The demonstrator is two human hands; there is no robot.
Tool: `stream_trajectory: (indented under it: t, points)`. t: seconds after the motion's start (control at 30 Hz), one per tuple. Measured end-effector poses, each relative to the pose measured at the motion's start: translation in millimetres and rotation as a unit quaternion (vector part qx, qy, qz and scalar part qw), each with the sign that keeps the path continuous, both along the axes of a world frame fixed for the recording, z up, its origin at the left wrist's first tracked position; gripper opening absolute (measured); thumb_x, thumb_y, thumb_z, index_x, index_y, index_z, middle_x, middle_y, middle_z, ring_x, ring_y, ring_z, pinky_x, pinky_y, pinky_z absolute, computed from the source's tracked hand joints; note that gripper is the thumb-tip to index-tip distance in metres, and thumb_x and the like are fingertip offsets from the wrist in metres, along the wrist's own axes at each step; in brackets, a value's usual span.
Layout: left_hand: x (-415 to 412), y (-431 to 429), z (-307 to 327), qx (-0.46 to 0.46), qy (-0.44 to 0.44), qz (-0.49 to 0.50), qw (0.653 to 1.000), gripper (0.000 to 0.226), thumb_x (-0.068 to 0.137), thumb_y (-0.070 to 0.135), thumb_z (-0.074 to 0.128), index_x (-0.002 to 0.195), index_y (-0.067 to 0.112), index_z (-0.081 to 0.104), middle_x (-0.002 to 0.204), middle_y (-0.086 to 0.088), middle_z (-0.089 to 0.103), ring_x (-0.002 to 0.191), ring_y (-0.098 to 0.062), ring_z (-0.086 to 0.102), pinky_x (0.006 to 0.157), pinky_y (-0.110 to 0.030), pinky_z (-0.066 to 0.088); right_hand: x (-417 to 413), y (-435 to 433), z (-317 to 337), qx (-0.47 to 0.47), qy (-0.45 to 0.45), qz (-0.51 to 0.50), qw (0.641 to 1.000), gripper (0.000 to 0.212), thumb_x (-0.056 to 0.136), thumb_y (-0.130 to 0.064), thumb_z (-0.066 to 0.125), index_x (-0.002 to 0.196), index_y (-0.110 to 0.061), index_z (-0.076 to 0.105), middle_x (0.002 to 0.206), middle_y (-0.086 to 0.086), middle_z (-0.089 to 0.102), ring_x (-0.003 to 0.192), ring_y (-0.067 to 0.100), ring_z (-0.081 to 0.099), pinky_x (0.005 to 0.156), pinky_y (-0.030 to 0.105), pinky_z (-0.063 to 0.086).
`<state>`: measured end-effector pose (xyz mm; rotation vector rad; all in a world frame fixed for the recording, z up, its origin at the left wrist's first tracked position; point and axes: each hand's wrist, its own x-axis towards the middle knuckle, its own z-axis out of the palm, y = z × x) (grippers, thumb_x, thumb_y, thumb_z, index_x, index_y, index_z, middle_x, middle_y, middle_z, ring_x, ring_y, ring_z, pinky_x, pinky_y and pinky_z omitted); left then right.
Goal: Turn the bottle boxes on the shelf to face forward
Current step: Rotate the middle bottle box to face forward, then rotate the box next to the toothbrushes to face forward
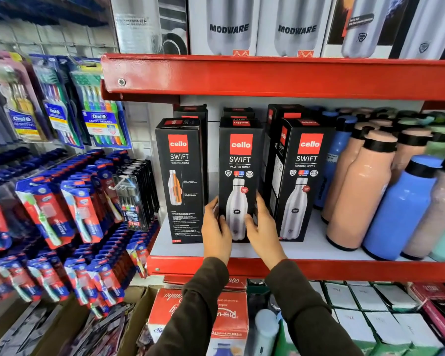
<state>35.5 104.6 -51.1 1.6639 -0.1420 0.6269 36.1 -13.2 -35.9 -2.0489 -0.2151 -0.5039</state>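
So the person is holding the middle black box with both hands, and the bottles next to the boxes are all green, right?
Not quite. Both hands, left hand and right hand, do hold the middle black box, but the head view shows the bottles beside the boxes are mostly peach and blue, not all green.

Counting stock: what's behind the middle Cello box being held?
Behind the middle Cello box, held by the left hand and right hand, one more black box top shows. Anything further back is covered.

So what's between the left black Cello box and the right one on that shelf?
In the head view, the middle Cello box stands between the left box and right box, held by both hands.
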Motion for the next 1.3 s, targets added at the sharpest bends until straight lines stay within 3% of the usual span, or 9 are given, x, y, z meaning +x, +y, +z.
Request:
stream_trajectory:
  t: [0.2,0.33,0.47,0.6,0.73,0.93,1.03,1.13,1.3]
  points:
    - [-3.5,-2.1,1.5,0.009,0.0,0.008,1.0,0.046,0.098,-0.003,0.042,0.139,0.018,0.042,0.135,0.003,0.056,0.127,-0.008,0.053,0.109,-0.017,0.041,-1.6,4.7,-6.0,0.039,-0.026,-0.02,0.999,0.064,0.097,-0.005,0.05,0.152,-0.027,0.026,0.152,-0.001,0.041,0.136,0.002,0.037,0.114,0.027,0.033]
    - [-8.4,-2.1,-0.4,0.031,0.002,0.02,0.999,0.049,0.098,-0.002,0.042,0.144,0.016,0.038,0.143,-0.001,0.049,0.134,-0.01,0.047,0.116,-0.03,0.038,-6.8,6.8,-12.7,0.075,-0.067,-0.071,0.992,0.047,0.093,-0.008,0.059,0.135,-0.024,0.045,0.132,-0.002,0.048,0.125,0.012,0.052,0.105,0.033,0.048]
    - [-21.0,1.6,-2.5,0.042,-0.03,0.037,0.998,0.047,0.099,0.002,0.042,0.144,0.016,0.038,0.139,0.002,0.045,0.132,-0.007,0.044,0.114,-0.025,0.038,-20.9,8.6,-12.2,0.103,-0.112,-0.113,0.982,0.028,0.091,-0.001,0.061,0.114,-0.016,0.055,0.107,0.0,0.047,0.094,-0.006,0.054,0.076,0.01,0.05]
    - [-33.9,15.3,2.0,0.057,-0.087,0.075,0.992,0.039,0.101,0.007,0.043,0.138,0.017,0.045,0.134,-0.003,0.051,0.128,-0.012,0.046,0.109,-0.018,0.037,-33.1,23.8,-8.1,0.112,-0.171,-0.094,0.974,0.018,0.092,-0.004,0.06,0.107,-0.014,0.058,0.098,0.0,0.053,0.084,0.009,0.056,0.073,0.017,0.048]
    - [-35.5,42.0,8.4,0.067,-0.127,0.147,0.979,0.041,0.097,-0.001,0.046,0.136,0.011,0.05,0.132,-0.001,0.048,0.127,-0.002,0.04,0.109,-0.011,0.026,-40.5,53.3,0.7,0.107,-0.166,-0.031,0.98,0.023,0.095,-0.009,0.058,0.116,-0.016,0.062,0.109,-0.003,0.062,0.096,0.007,0.062,0.081,0.014,0.049]
    - [-21.4,88.4,7.4,0.047,-0.06,0.158,0.984,0.052,0.1,0.007,0.044,0.151,0.01,0.031,0.155,-0.01,0.032,0.145,-0.017,0.028,0.118,-0.014,0.016,-27.5,94.4,-2.1,0.073,-0.069,0.069,0.993,0.046,0.102,-0.012,0.046,0.147,-0.017,0.04,0.15,-0.001,0.046,0.125,-0.021,0.041,0.107,0.014,0.04]
    - [-10.4,107.9,0.5,0.046,-0.003,0.094,0.995,0.054,0.1,0.021,0.038,0.152,0.01,0.028,0.159,-0.01,0.031,0.15,-0.023,0.026,0.124,-0.037,0.021,-19.6,110.2,-5.4,0.048,-0.021,0.06,0.997,0.051,0.103,-0.015,0.041,0.153,-0.019,0.029,0.156,0.003,0.038,0.141,0.002,0.035,0.119,0.032,0.033]
    - [-5.6,118.5,-1.9,0.024,0.044,0.044,0.998,0.049,0.1,0.023,0.041,0.147,0.008,0.04,0.151,-0.012,0.046,0.142,-0.025,0.043,0.118,-0.038,0.034,-14.5,119.6,-4.6,0.064,0.012,0.044,0.997,0.051,0.103,-0.014,0.041,0.152,-0.017,0.027,0.155,0.006,0.04,0.142,0.01,0.037,0.12,0.033,0.031]
    - [-1.9,128.8,-5.0,0.013,0.049,0.01,0.999,0.041,0.101,0.008,0.047,0.142,0.011,0.047,0.136,-0.008,0.059,0.123,-0.017,0.058,0.1,-0.017,0.048,-12.9,123.9,-5.0,0.087,0.024,0.023,0.996,0.049,0.103,-0.013,0.042,0.151,-0.014,0.031,0.149,0.007,0.046,0.131,0.006,0.043,0.097,-0.002,0.031]
